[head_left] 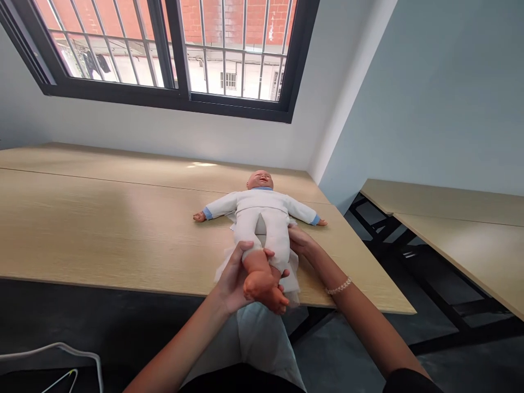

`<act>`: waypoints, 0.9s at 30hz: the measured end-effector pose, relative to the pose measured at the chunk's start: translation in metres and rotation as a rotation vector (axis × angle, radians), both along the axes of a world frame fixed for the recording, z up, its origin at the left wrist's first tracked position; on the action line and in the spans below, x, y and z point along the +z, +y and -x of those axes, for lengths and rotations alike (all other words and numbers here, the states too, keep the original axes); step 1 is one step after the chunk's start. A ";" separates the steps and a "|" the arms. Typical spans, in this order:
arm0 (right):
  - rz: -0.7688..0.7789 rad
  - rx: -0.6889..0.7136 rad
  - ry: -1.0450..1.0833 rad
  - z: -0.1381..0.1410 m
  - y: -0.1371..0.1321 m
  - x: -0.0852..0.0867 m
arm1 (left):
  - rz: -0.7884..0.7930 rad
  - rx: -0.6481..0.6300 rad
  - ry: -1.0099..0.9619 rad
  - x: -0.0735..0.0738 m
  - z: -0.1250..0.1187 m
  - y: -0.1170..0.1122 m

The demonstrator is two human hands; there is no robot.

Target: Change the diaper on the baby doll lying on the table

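A baby doll (262, 204) in a white outfit with blue cuffs and collar lies on its back on the table. Its arms are spread and its head points toward the window. Around the doll's lower legs, near the front edge, my left hand (234, 281) is closed, with fingertips showing between and beside them. The bare feet stick out over that hand. My right hand (299, 240) rests against the doll's hip and thigh, its fingers mostly hidden under the body. Beneath the doll lies a thin white sheet (291, 283), perhaps a diaper or cloth, partly covered.
The light wooden table (102, 229) extends to the left and ends at the right. Across a gap stands a second table (462, 234) on black legs. A barred window (184, 54) is above. White metal tubing (61, 347) is at lower left.
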State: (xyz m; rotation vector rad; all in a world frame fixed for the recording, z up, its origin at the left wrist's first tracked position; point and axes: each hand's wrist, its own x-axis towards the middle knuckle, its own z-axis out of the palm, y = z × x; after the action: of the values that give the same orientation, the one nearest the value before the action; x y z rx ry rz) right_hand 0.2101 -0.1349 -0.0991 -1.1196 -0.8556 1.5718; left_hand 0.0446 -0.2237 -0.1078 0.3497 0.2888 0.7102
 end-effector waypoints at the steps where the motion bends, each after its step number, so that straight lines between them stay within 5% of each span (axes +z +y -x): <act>1: -0.021 0.003 -0.011 -0.004 0.001 0.002 | 0.021 0.016 -0.012 -0.004 -0.001 -0.003; 9: -0.240 0.100 -0.269 -0.011 -0.004 0.000 | 0.126 0.052 0.008 -0.011 -0.016 -0.016; 16: -0.279 -0.339 -0.559 -0.028 -0.043 -0.037 | 0.176 0.136 0.088 -0.018 -0.001 -0.020; 22: -0.249 -0.170 -0.511 -0.006 -0.088 -0.034 | 0.115 0.201 0.190 -0.019 0.005 -0.024; 27: -0.239 -0.196 -0.483 -0.016 -0.086 -0.025 | -0.010 0.122 0.279 -0.015 0.029 -0.022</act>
State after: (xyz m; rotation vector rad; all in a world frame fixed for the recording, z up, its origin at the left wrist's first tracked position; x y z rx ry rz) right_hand 0.2265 -0.2210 -0.1240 -1.3825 -1.1758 1.0188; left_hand 0.0153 -0.2462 -0.1227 0.4437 0.5749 0.7827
